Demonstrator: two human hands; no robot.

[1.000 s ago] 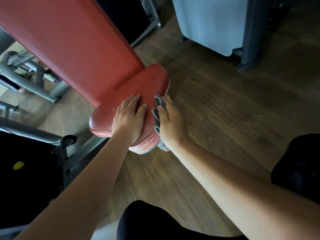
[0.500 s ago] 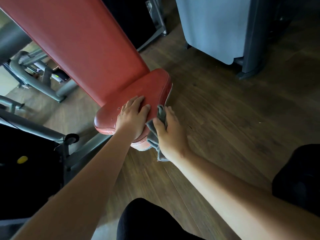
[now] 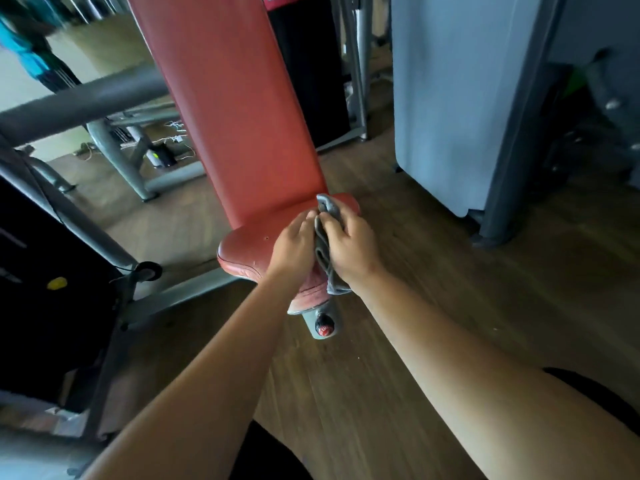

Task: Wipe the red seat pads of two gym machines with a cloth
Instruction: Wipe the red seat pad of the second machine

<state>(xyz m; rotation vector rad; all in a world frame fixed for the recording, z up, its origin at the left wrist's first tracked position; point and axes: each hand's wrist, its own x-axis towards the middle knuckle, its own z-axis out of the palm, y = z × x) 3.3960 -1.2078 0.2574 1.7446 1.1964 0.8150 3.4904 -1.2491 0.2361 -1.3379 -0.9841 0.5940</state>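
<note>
A worn red seat pad (image 3: 247, 251) sits low in the middle of the view, below a tall red back pad (image 3: 235, 109). My right hand (image 3: 349, 247) grips a crumpled grey cloth (image 3: 327, 237) against the seat's right side; the cloth hangs down past the seat's front edge. My left hand (image 3: 294, 247) rests on the seat with its fingers touching the cloth. Both hands cover much of the seat's right half.
A grey post with a red knob (image 3: 323, 327) sticks out under the seat front. Grey machine frames (image 3: 114, 147) stand at left, a black weight stack (image 3: 45, 306) at near left, a pale grey shroud (image 3: 450, 98) at right. Wooden floor lies all around.
The view has pulled back and tilted up. My right hand has slid the cloth up the seat's right side. My left hand has closed in until it touches the cloth.
</note>
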